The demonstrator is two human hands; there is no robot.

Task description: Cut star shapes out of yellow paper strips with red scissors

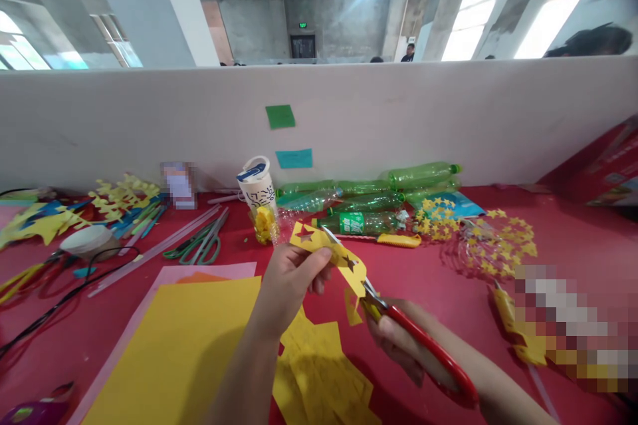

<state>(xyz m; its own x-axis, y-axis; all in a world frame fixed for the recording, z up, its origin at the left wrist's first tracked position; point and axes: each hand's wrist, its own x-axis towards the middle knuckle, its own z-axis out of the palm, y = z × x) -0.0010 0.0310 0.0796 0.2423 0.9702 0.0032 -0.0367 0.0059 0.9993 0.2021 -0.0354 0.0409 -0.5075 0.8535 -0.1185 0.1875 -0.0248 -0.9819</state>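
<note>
My left hand (294, 282) pinches a strip of yellow paper (343, 257) that has star-shaped holes cut in it. In my right hand (403, 338) are red-handled scissors (433, 355), their blades at the right end of the strip. A small yellow scrap (353, 308) shows just below the blades; whether it is joined to the strip I cannot tell. Under my hands lie several loose yellow paper pieces (319, 372). To the left of my left forearm rests a stack of yellow sheets (164, 345), with pink and orange paper beneath.
Green plastic bottles (369, 222) lie along the white partition (149, 119), beside a paper cup (256, 189). A yellow-handled cutter (399, 240) lies before them. Green-handled scissors (202, 245) and clear sticks (154, 249) are left; star garlands (498, 245) are right. A black cable (44, 312) crosses the left side.
</note>
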